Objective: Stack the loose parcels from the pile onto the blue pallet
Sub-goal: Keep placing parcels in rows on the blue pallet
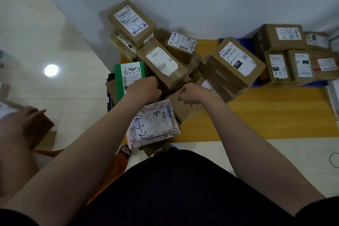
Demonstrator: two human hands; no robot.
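Note:
The pile of loose parcels lies against the wall in front of me. My left hand (145, 88) grips the near end of a taped brown parcel (161, 66) with a white label in the middle of the pile. My right hand (190, 91) is curled at that parcel's near right corner. Around it lie a green parcel (130, 75), a pink patterned parcel (154, 124) and a labelled box (132, 22) on top at the back. The blue pallet (256, 82) is at the right and holds several brown boxes (280, 36). A large box marked 032 (234, 60) leans at its left edge.
Another person's hand (23, 121) holds a brown item at the far left. A black crate (111, 95) stands beside the green parcel. A yellow floor strip (275, 112) runs under the pile and pallet. A cable loop (333, 159) lies at the right edge.

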